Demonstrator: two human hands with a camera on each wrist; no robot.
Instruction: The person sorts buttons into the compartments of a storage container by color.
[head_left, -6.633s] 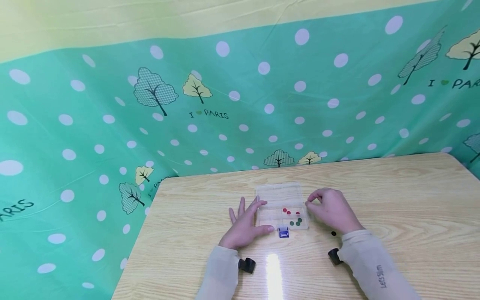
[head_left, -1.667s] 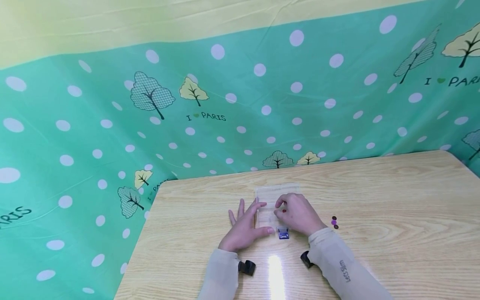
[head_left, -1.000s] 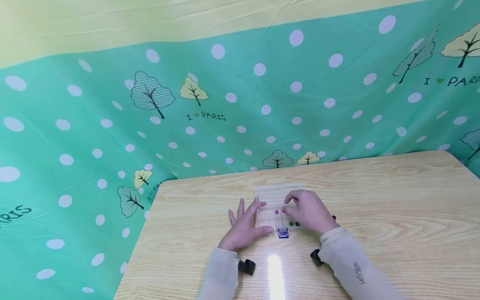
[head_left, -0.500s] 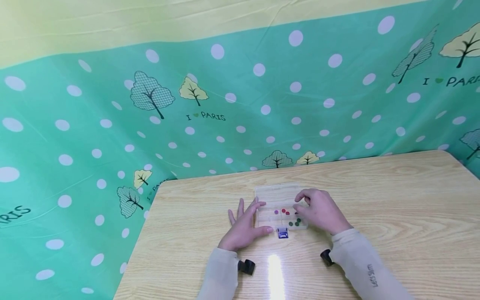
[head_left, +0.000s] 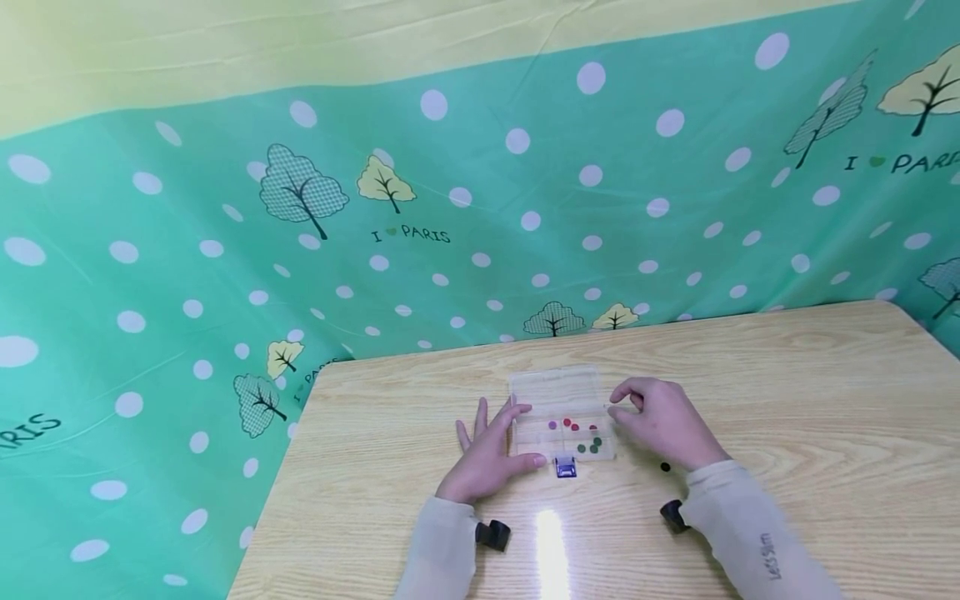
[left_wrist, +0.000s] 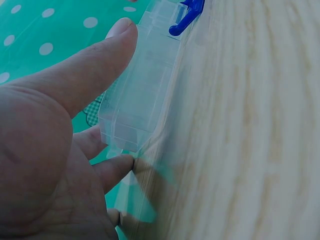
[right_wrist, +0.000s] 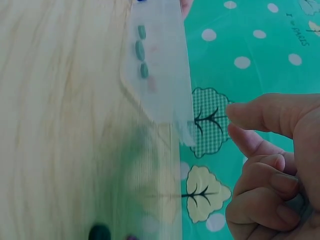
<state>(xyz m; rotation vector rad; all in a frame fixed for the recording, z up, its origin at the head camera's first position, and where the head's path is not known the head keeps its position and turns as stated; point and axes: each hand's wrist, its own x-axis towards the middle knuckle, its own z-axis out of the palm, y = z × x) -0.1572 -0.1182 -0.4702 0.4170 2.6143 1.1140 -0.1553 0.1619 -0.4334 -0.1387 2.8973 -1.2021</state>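
A clear plastic box (head_left: 531, 446) with a blue latch (head_left: 566, 467) lies on the table, its lid (head_left: 555, 384) raised at the back. Inside are a small purple disc (head_left: 552, 425) at left, red discs (head_left: 567, 422) at right and green discs (head_left: 596, 442) in front of those. My left hand (head_left: 486, 462) holds the box's left end, thumb at the front wall and index finger over the back. Right of the box is my right hand (head_left: 666, 421); its thumb and index fingertips stand slightly apart with nothing visible between them, the other fingers bent.
A black disc (head_left: 665, 467) lies on the wooden table (head_left: 795, 400) beside my right wrist. In the right wrist view a purple disc (right_wrist: 131, 237) shows at the bottom edge. A green dotted curtain (head_left: 480, 233) hangs behind the table.
My right hand has moved from over the box to its right side. A purple disc now shows in the left part, where none lay 6.6 seconds ago. My left hand has stayed put.
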